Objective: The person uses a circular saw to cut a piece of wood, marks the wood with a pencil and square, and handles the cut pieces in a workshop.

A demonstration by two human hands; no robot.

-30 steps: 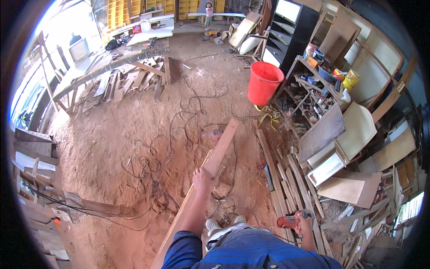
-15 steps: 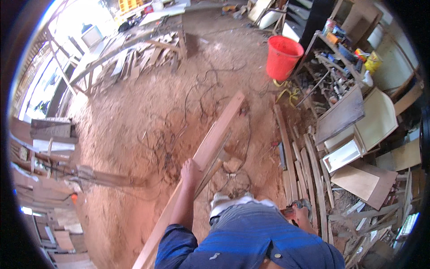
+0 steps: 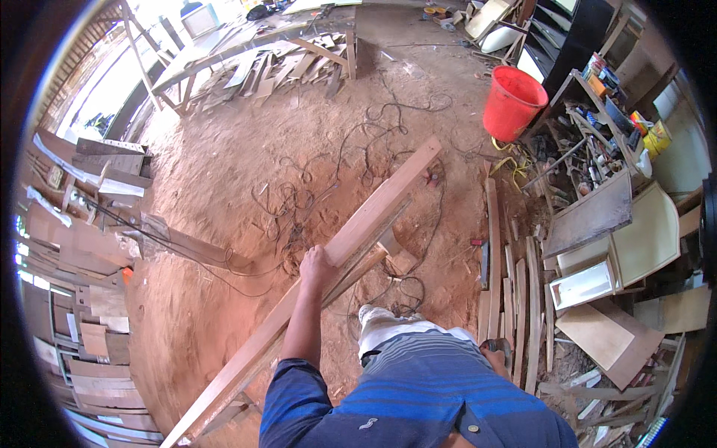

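Note:
A long, planed wooden plank (image 3: pixel 373 216) runs diagonally from the lower left to the middle of the view, raised on a wooden support (image 3: pixel 351 280) beneath it. My left hand (image 3: pixel 318 269) is closed over the plank around its middle, fingers across the top face. Low on the right, beside my shirt, my right hand (image 3: pixel 493 360) is closed around a hand-held power tool (image 3: pixel 499 346), red and grey in the earlier frame. Most of that tool is now hidden by my hand and body, so its exact kind cannot be made out.
Dark cables (image 3: pixel 336 172) lie tangled on the earth floor beyond the plank. Long timber strips (image 3: pixel 515 299) lie at my right. A red bucket (image 3: pixel 514 103) stands near a cluttered shelf (image 3: pixel 590 134). A workbench with wood offcuts (image 3: pixel 276 71) is far left; stacked boards (image 3: pixel 97 313) line the left.
My view has shifted, exposing more of the plank's near end. The power tool and my right hand have drawn in, more hidden by my body. My left hand stays on the plank.

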